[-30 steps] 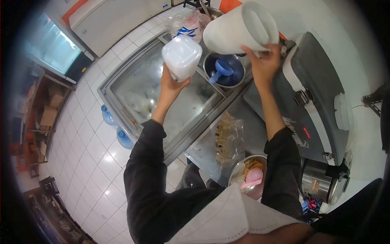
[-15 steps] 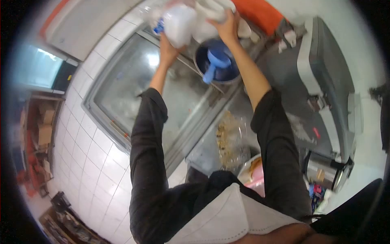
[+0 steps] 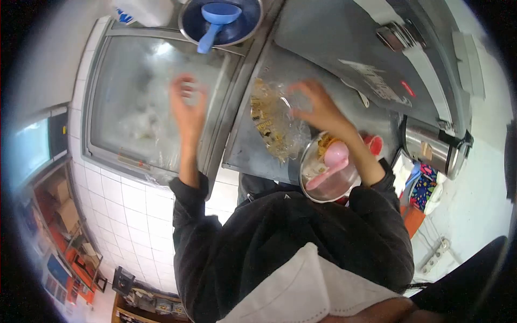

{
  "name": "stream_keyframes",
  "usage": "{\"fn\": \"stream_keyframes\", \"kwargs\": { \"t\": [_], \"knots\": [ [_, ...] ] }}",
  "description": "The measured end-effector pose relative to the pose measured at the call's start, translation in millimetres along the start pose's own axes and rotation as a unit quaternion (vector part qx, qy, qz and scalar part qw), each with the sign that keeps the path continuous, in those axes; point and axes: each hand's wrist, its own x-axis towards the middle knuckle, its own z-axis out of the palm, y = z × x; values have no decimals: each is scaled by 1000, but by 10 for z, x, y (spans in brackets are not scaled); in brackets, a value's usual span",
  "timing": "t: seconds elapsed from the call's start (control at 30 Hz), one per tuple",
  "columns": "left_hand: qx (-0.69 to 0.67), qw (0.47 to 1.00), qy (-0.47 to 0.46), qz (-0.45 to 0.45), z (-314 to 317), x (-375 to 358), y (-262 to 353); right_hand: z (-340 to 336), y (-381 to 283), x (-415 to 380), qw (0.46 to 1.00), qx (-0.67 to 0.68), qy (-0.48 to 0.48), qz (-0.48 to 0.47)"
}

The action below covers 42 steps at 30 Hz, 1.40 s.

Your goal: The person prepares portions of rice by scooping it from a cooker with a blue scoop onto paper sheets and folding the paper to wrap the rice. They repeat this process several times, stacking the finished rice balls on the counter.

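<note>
My left hand [image 3: 187, 107] hovers over the glass lid [image 3: 126, 102] of a chest freezer, its fingers curled but apart and nothing in them. Over the grey counter, my right hand [image 3: 319, 105] is open, thumb and fingers spread. Its fingertips overlap the edge of a clear plastic bag [image 3: 272, 126] with yellow and black print, which lies on the metal top. Just below my right forearm is a metal bowl [image 3: 303, 180] with a pink ladle [image 3: 328, 171] resting in it. Both hands are slightly blurred.
A dark pot [image 3: 186, 29] holding a blue dipper [image 3: 218, 21] stands at the freezer's far edge, beside a white plastic bag [image 3: 145, 11]. A large grey box with latches [image 3: 350, 32] takes up the back right. A metal canister [image 3: 428, 145] stands at right.
Both hands have let go of the white items at the far end and come back toward my body. The view has tilted down, showing more of the bowl and counter.
</note>
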Motion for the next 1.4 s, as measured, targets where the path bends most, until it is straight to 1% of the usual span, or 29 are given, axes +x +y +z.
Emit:
{"fn": "stream_keyframes", "kwargs": {
  "t": [0.03, 0.1, 0.13, 0.2, 0.27, 0.33, 0.4, 0.43, 0.5, 0.53, 0.57, 0.6, 0.63, 0.67, 0.7, 0.73, 0.77, 0.8, 0.83, 0.87, 0.9, 1.0, 1.07, 1.2, 1.27, 1.3, 1.33, 1.37, 1.4],
  "knots": [
    [62, 990, -81, 96, 201, -210, 177, 105, 21, -260, 997, -60, -39, 12],
    [153, 953, -207, 162, 576, -536, 360, 274, -280, -594, 982, -43, -152, 107],
    [148, 950, -213, 172, 706, -680, 337, 413, -325, -726, 977, -67, -171, 111],
    [196, 908, -306, 207, 991, -921, 225, 634, -318, -859, 972, -94, -180, 121],
    [222, 900, -304, 219, 1145, -964, 29, 733, -323, -854, 967, -184, -132, 119],
    [260, 891, -297, 224, 1096, -843, 68, 640, -362, -864, 976, -137, -111, 130],
    [146, 925, -318, 147, 957, -729, 167, 613, -305, -1001, 991, 34, 78, 105],
    [153, 923, -318, 155, 887, -627, 254, 546, -296, -1062, 990, 38, 87, 101],
    [69, 961, -226, 146, 783, -382, 480, 381, -291, -1221, 976, 70, 163, 123],
    [89, 967, -167, 169, 743, -249, 654, 367, -258, -1319, 972, 70, 178, 140],
    [102, 970, -108, 192, 710, -87, 863, 355, -194, -1429, 962, 88, 227, 123],
    [27, 972, -94, 213, 656, 102, 1099, 342, -133, -1551, 950, 102, 275, 107],
    [32, 978, -96, 183, 642, 292, 1134, 337, -94, -1647, 947, 43, 295, 116],
    [40, 983, -94, 153, 675, 439, 1130, 313, -93, -1756, 942, 36, 307, 133],
    [32, 981, -107, 158, 734, 474, 1122, 292, -121, -1854, 931, -32, 324, 163],
    [45, 971, -197, 124, 782, 481, 1103, 269, -156, -1921, 918, -99, 335, 189],
    [62, 954, -281, 90, 816, 458, 1089, 247, -237, -1974, 889, -104, 327, 302],
    [58, 936, -328, 116, 896, 285, 1071, 285, -166, -2036, 887, -103, 331, 306],
    [56, 915, -374, 142, 971, 35, 994, 386, -41, -2131, 841, -94, 401, 351],
    [45, 891, -439, 104, 989, -200, 805, 464, 79, -2234, 789, -85, 466, 392],
    [34, 862, -501, 63, 985, -428, 638, 509, 175, -2351, 785, -84, 469, 396],
    [37, 871, -483, 82, 994, -1038, 610, 572, 310, -2669, 779, -62, 453, 429],
    [54, 881, -468, -51, 1008, -1381, 489, 544, 359, -2783, 779, 99, 434, 443],
    [26, 884, -458, -94, 1060, -2015, -99, 605, 555, -2919, 786, 51, 397, 471],
    [-32, 975, -221, 2, 1076, -2122, -209, 683, 690, -2980, 815, 36, 415, 404],
    [198, 949, -197, 148, 963, -1827, 224, 691, 715, -3001, 812, 35, 419, 405],
    [412, 852, -155, 284, 818, -1455, 638, 694, 739, -3013, 805, 26, 437, 401],
    [281, 943, -154, 90, 691, -1220, 489, 695, 754, -3032, 797, 16, 454, 397],
    [220, 881, -2, 419, 573, -840, 421, 656, 770, -3061, 797, 15, 455, 396]
  ]
}}
